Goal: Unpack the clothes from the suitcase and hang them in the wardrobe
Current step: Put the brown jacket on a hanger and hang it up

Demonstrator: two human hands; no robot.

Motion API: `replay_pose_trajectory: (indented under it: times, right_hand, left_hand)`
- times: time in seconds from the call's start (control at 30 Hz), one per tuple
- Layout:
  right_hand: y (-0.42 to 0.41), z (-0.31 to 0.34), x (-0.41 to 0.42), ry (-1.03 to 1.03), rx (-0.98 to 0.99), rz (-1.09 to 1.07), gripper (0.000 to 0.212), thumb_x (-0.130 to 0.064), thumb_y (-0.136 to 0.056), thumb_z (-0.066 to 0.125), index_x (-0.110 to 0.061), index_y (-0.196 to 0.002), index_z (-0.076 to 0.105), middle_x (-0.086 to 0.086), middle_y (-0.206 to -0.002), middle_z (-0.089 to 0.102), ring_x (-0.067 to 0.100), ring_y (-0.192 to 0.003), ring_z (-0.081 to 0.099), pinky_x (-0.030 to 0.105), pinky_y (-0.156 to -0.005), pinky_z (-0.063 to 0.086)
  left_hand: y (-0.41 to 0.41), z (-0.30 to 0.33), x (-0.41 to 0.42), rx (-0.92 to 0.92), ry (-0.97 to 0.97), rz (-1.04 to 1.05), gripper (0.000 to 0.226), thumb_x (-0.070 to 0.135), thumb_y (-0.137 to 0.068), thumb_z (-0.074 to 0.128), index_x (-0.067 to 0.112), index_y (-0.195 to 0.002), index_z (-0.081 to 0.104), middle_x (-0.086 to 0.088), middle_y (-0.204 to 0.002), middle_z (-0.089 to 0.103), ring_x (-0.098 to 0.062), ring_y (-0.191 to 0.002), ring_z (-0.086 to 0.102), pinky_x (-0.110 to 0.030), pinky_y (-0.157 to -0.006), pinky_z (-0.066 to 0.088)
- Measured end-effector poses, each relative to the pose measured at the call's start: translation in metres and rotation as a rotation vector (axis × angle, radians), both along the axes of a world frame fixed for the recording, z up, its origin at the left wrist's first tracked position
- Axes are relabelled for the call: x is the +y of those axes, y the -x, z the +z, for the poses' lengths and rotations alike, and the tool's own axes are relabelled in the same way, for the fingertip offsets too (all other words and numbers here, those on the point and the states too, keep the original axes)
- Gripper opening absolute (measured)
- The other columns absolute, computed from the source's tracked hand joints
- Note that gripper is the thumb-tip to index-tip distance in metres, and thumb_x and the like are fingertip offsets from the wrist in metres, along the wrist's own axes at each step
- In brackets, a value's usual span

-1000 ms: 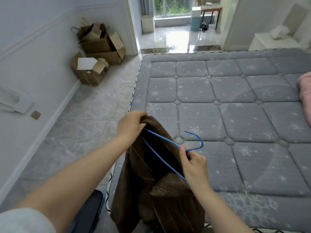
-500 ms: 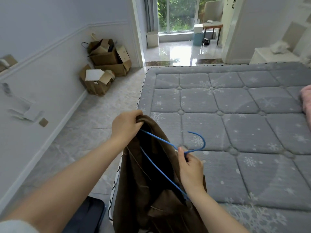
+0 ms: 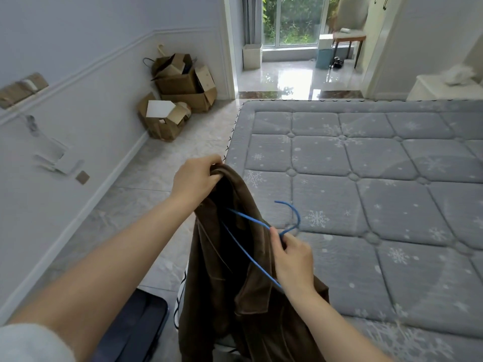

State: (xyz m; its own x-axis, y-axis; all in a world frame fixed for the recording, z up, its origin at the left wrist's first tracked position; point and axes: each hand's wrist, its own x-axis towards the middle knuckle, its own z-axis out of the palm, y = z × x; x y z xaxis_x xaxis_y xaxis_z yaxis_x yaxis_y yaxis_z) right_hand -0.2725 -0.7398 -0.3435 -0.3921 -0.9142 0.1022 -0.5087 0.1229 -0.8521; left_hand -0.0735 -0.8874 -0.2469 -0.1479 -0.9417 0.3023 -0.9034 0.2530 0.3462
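A dark brown jacket (image 3: 222, 283) hangs in front of me over the near left corner of the bed. My left hand (image 3: 194, 178) pinches its collar at the top and holds it up. My right hand (image 3: 292, 257) grips the neck of a blue wire hanger (image 3: 290, 215), whose arms run down inside the jacket's opening. The hanger's hook points up and away over the mattress. A dark suitcase (image 3: 136, 333) lies on the floor at the bottom left, partly hidden by my left arm. No wardrobe shows in this view.
The grey quilted mattress (image 3: 366, 178) fills the right half. Open cardboard boxes (image 3: 177, 100) are stacked in the left corner by the wall. A doorway (image 3: 295, 74) straight ahead leads to a bright tiled room. A white cabinet (image 3: 444, 87) stands at the far right.
My view has tilted upward, showing more of the doorway and wall. Both hands keep their grip; the hanger sits slightly deeper in the jacket's opening.
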Motion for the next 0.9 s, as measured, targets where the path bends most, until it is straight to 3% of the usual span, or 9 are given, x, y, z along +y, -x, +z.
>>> replay_pose_trajectory:
  times: [0.1,0.17,0.27,0.33,0.47,0.57,0.63,0.77,0.9]
  right_hand:
    - [0.006,0.01,0.004,0.122,-0.059,-0.068,0.057,-0.03,-0.096,0.06,-0.027,-0.047,0.03,-0.002,-0.039,0.033,0.007,-0.043,0.042,0.026,-0.051,0.025]
    - [0.006,0.012,0.004,0.143,-0.055,-0.078,0.055,-0.028,-0.096,0.061,-0.026,-0.048,0.033,-0.003,-0.039,0.03,0.006,-0.046,0.045,0.022,-0.052,0.029]
    - [-0.003,0.008,-0.001,0.095,-0.05,-0.032,0.048,-0.031,-0.095,0.062,-0.016,-0.052,0.044,-0.002,-0.042,0.033,0.007,-0.046,0.044,0.028,-0.052,0.028]
    - [-0.013,0.006,-0.002,0.056,-0.071,0.045,0.05,-0.033,-0.095,0.061,-0.014,-0.053,0.043,-0.002,-0.042,0.032,0.011,-0.043,0.038,0.034,-0.052,0.03]
    - [-0.024,0.017,-0.003,0.108,-0.206,0.086,0.053,-0.032,-0.096,0.058,-0.02,-0.049,0.037,-0.005,-0.042,0.031,0.011,-0.042,0.034,0.026,-0.047,0.026]
    - [-0.029,0.016,-0.012,0.024,-0.129,0.117,0.054,-0.036,-0.097,0.056,-0.021,-0.05,0.034,-0.003,-0.043,0.036,0.011,-0.043,0.038,0.029,-0.051,0.025]
    - [-0.035,0.018,-0.016,-0.016,-0.055,0.158,0.054,-0.037,-0.098,0.055,-0.021,-0.051,0.035,-0.003,-0.045,0.039,0.009,-0.045,0.043,0.023,-0.05,0.028]
    - [-0.044,0.022,-0.015,0.08,-0.215,0.143,0.052,-0.029,-0.099,0.054,-0.023,-0.051,0.035,-0.007,-0.045,0.036,0.006,-0.045,0.045,0.014,-0.047,0.03]
    - [-0.051,0.018,-0.022,-0.13,-0.235,0.194,0.052,-0.04,-0.1,0.048,-0.014,-0.055,0.041,0.0,-0.052,0.045,0.008,-0.049,0.044,0.035,-0.055,0.038]
  left_hand:
    - [-0.019,0.004,-0.007,-0.14,0.008,-0.028,0.013,0.036,-0.075,0.056,0.028,-0.085,0.057,0.002,-0.073,0.064,-0.028,-0.076,0.062,-0.038,-0.061,0.052]
    - [-0.026,0.007,-0.009,-0.237,0.016,-0.048,0.012,0.037,-0.078,0.058,0.025,-0.083,0.057,0.0,-0.074,0.064,-0.029,-0.077,0.063,-0.037,-0.059,0.051]
    - [-0.029,0.011,-0.009,-0.3,0.035,-0.032,0.013,0.033,-0.079,0.062,0.021,-0.082,0.059,-0.001,-0.074,0.063,-0.029,-0.078,0.062,-0.033,-0.057,0.049]
    - [-0.025,0.014,-0.006,-0.292,0.027,-0.037,0.011,0.031,-0.079,0.06,0.021,-0.082,0.059,0.0,-0.074,0.063,-0.028,-0.077,0.061,-0.032,-0.057,0.048]
    - [-0.02,0.012,-0.001,-0.246,0.02,-0.026,0.008,0.031,-0.08,0.06,0.024,-0.084,0.06,0.0,-0.077,0.065,-0.028,-0.077,0.061,-0.031,-0.058,0.043]
    - [-0.014,0.009,0.005,-0.166,0.0,-0.039,0.009,0.033,-0.078,0.057,0.027,-0.084,0.058,0.001,-0.076,0.065,-0.028,-0.077,0.062,-0.035,-0.061,0.05]
    - [-0.007,0.007,0.009,-0.144,-0.018,-0.063,0.01,0.034,-0.076,0.054,0.028,-0.084,0.055,0.002,-0.077,0.064,-0.028,-0.078,0.062,-0.037,-0.061,0.051]
    - [0.0,0.005,0.016,-0.049,-0.043,-0.038,0.008,0.028,-0.077,0.055,0.03,-0.082,0.049,-0.001,-0.076,0.062,-0.03,-0.077,0.059,-0.037,-0.06,0.049]
    - [0.016,0.005,0.033,0.04,-0.082,-0.053,0.009,0.019,-0.081,0.055,0.024,-0.087,0.05,-0.004,-0.075,0.063,-0.033,-0.077,0.059,-0.039,-0.063,0.048]
